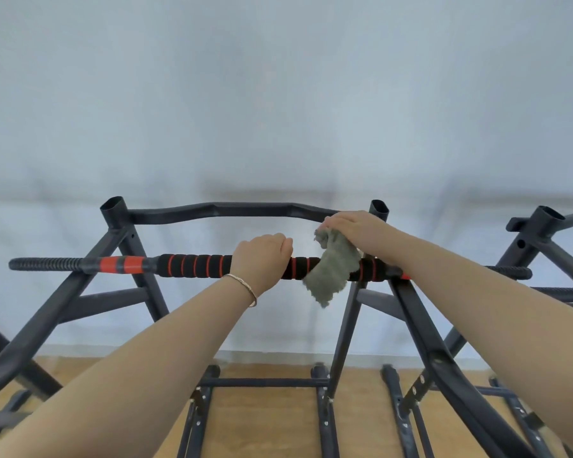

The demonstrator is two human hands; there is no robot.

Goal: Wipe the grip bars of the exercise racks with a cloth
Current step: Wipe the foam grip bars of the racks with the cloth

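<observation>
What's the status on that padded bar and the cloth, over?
Left hand grips the padded bar. Right hand holds the grey cloth, draped across that bar. Rear frame bar right by the right hand.

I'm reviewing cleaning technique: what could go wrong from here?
The cloth hangs bunched from the right hand, across the foam grip bar rather than wrapped round it, so a wipe may miss the underside. The left hand grips the bar; the foam beneath it may go unwiped.
</observation>
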